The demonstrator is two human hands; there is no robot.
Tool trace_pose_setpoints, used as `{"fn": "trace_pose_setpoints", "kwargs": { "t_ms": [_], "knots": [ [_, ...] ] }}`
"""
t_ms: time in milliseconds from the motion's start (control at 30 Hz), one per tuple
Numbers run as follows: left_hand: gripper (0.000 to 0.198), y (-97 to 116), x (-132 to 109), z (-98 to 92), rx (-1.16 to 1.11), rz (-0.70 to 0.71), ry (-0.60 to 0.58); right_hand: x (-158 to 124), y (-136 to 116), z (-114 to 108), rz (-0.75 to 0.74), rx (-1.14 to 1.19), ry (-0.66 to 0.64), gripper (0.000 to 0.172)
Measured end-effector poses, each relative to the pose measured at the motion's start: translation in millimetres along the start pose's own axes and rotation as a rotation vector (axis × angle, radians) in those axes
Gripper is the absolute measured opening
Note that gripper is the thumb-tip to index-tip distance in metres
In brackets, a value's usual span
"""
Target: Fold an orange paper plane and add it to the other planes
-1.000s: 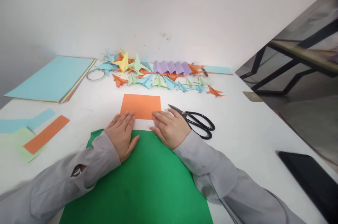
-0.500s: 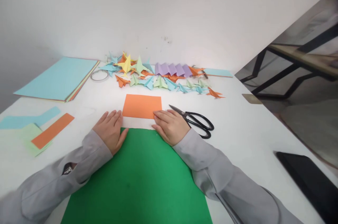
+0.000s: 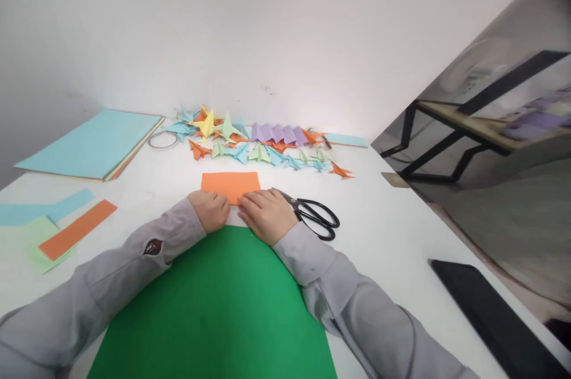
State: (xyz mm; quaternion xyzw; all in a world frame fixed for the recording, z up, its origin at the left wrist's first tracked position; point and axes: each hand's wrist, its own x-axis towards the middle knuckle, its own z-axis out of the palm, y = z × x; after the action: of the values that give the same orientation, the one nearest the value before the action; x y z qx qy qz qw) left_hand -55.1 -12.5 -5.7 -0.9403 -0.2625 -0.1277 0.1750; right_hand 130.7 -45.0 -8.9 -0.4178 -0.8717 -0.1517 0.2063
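An orange sheet of paper [image 3: 228,184] lies flat on the white table, just beyond a large green sheet [image 3: 214,307]. My left hand [image 3: 210,210] is closed, its curled fingertips at the near edge of the orange paper; the fingertips are partly hidden. With its fingers stretched out, my right hand [image 3: 265,212] rests on the paper's near right corner. Black-handled scissors [image 3: 314,212] lie right beside that hand, the blades partly behind it.
Several folded paper shapes [image 3: 241,150] and a purple pleated strip [image 3: 279,134] line the wall. Stacked coloured sheets [image 3: 93,144] and cut strips [image 3: 78,229] lie left, near a thin ring [image 3: 163,140]. A black flat object [image 3: 486,313] lies at the right edge.
My left hand has moved right along the near edge of the orange paper and curled its fingers. My right hand stays on the paper's corner. The whole view has shifted slightly.
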Motion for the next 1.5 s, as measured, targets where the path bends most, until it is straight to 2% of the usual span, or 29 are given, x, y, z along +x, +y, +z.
{"fn": "trace_pose_setpoints", "kwargs": {
  "t_ms": [100,233,467,633,733,867,1067,1133,1167,1267,1367,1500],
  "knots": [
    [0.034,5.2,9.0,-1.2,0.063,-0.027,0.112,12.0,-3.2,6.4,-0.030,-0.088,0.008,0.021],
    [0.029,8.4,17.9,-2.4,0.065,-0.004,0.247,16.0,-2.1,12.8,-0.059,-0.113,0.156,0.022],
    [0.032,5.3,6.2,7.0,-0.096,0.031,0.364,10.2,-3.0,5.7,-0.137,-0.079,0.219,0.020],
    [0.028,-6.3,-0.1,6.8,-0.051,0.037,0.540,5.2,6.8,-3.6,-0.146,-0.080,0.337,0.015],
    [0.022,-14.8,-2.8,3.7,0.013,0.098,0.511,1.0,15.8,-7.4,-0.134,-0.092,0.395,0.014],
    [0.021,-22.1,-5.2,1.7,0.040,0.091,0.492,-3.3,23.4,-7.2,-0.106,-0.067,0.435,0.012],
    [0.024,-29.9,-7.3,0.7,0.102,0.015,0.592,-7.5,25.9,-7.2,0.082,-0.044,0.560,0.015],
    [0.023,-27.5,-5.6,-2.1,0.129,0.049,0.597,-5.0,20.6,-8.7,0.067,-0.014,0.517,0.023],
    [0.022,-24.7,-4.0,-3.7,0.133,0.086,0.609,-2.8,16.9,-8.9,0.043,-0.012,0.444,0.026],
    [0.019,-12.0,2.6,-7.1,0.087,0.135,0.623,4.5,6.5,-6.3,-0.083,-0.038,0.329,0.022],
    [0.022,0.0,8.1,-6.0,0.071,0.151,0.635,7.8,1.7,-1.4,-0.171,-0.059,0.347,0.016],
    [0.019,4.7,10.0,-3.8,0.032,0.155,0.625,6.0,1.1,-0.1,-0.173,-0.068,0.371,0.014]
  ]
}}
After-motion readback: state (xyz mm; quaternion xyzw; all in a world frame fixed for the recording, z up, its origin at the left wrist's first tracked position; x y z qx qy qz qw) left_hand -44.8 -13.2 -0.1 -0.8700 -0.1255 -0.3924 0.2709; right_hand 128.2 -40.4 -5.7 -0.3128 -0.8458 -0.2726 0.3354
